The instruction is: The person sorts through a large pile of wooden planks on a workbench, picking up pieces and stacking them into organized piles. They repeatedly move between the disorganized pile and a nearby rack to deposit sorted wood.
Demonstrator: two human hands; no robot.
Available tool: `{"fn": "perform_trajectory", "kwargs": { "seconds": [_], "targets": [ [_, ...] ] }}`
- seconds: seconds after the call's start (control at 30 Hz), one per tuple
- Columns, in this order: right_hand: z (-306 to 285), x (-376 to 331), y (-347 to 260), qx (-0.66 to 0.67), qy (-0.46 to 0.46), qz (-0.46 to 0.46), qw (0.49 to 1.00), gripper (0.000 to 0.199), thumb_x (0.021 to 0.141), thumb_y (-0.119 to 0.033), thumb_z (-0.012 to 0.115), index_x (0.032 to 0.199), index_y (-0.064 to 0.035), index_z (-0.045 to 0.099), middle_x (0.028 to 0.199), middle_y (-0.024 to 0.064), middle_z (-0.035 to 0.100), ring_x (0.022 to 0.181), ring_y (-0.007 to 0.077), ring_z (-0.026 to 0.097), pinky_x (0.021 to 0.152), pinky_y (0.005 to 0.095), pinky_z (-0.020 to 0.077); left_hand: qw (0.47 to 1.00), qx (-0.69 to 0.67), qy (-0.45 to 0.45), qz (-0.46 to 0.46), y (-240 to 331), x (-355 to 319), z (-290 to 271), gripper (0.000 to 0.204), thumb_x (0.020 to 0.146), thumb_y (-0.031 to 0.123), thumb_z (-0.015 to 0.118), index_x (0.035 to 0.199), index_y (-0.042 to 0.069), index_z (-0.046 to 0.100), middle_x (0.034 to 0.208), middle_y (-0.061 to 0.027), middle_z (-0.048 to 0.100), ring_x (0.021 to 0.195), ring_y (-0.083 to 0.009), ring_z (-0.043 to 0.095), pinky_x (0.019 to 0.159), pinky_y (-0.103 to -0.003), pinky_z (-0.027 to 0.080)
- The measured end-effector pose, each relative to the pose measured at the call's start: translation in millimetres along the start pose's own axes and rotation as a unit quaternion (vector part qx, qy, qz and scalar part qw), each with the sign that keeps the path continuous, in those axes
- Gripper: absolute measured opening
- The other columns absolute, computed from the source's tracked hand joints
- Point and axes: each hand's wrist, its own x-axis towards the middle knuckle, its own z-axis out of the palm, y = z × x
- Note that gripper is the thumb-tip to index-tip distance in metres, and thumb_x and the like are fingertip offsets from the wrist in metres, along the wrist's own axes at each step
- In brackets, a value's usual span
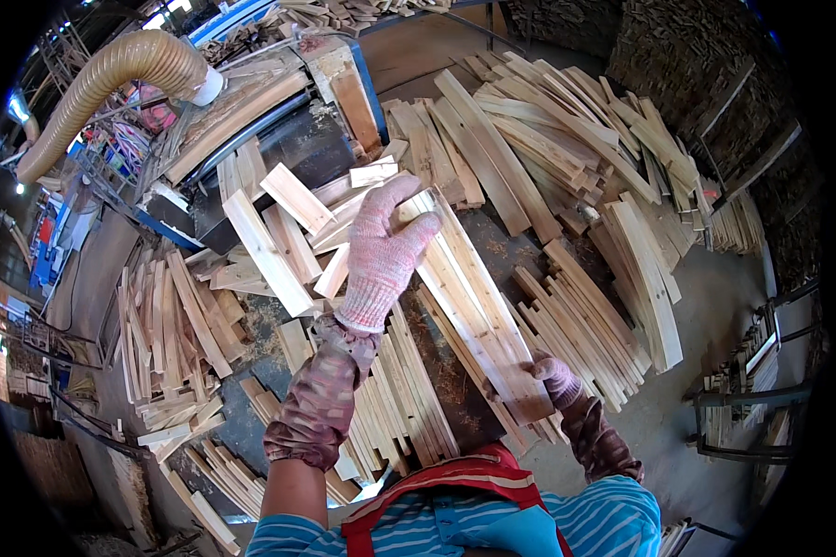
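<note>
Several long, narrow wooden boards lie side by side in a bundle held at a slant in front of me. My left hand, in a pale pinkish knit glove, is closed over their far end, thumb on the near side. At the near right end, my right hand, gloved as well, grips the bundle's edge; part of its fingers is hidden beneath the wood. Just left of my left hand, short loose boards lie in a jumble.
Stacked strips lie right of the bundle, and more strips run below my left forearm. A large board heap fills the far right. At far left stands a machine with a ribbed tan hose. Another pile lies left.
</note>
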Motion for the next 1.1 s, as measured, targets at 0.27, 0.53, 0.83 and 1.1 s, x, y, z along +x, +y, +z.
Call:
{"fn": "perform_trajectory", "kwargs": {
  "seconds": [0.27, 0.53, 0.83, 1.1],
  "targets": [
    [2, 10, -4, -0.024, -0.029, 0.026, 0.999, 0.027, 0.078, -0.027, 0.076, 0.087, -0.0087, 0.058, 0.081, -0.0015, 0.049, 0.078, 0.0129, 0.052, 0.105, 0.0405, 0.0422, 0.998, 0.005, 0.029, 0.054, -7, 0, -10, 0.041, 0.081, 0.004, 0.078, 0.119, 0.002, 0.063, 0.116, -0.0068, 0.064, 0.098, -0.0144, 0.064, 0.084, -0.028, 0.055],
    [81, -10, -70, -0.306, -0.042, 0.008, 0.951, 0.035, 0.091, -0.027, 0.071, 0.116, -0.0019, 0.072, 0.101, 0.0049, 0.072, 0.089, 0.0107, 0.063, 0.084, 0.0282, 0.0508, 0.992, -0.039, 0.118, 0.034, -38, 11, -5, 0.011, 0.082, 0.001, 0.076, 0.09, 0.004, 0.069, 0.08, 0.0013, 0.066, 0.071, -0.0067, 0.059, 0.064, -0.022, 0.048],
    [15, -78, -103, -0.436, 0.248, -0.045, 0.864, 0.031, 0.095, -0.016, 0.068, 0.122, -0.002, 0.07, 0.106, 0.0014, 0.073, 0.099, 0.0095, 0.066, 0.088, 0.0248, 0.0533, 0.955, -0.083, 0.115, -0.26, -174, 2, 3, 0.019, 0.09, 0.023, 0.076, 0.102, 0.009, 0.071, 0.087, -0.0023, 0.07, 0.07, -0.0116, 0.066, 0.065, -0.026, 0.056],
    [-192, -158, -167, -0.479, 0.541, -0.073, 0.687, 0.036, 0.096, -0.027, 0.06, 0.124, -0.0056, 0.069, 0.103, 0.011, 0.076, 0.096, 0.019, 0.069, 0.091, 0.0333, 0.0516, 0.921, -0.099, 0.136, -0.351, -237, -45, -79, 0.031, 0.09, 0.028, 0.075, 0.112, 0.01, 0.063, 0.094, -0.0055, 0.066, 0.076, -0.0158, 0.063, 0.07, -0.029, 0.054]
  ]
}}
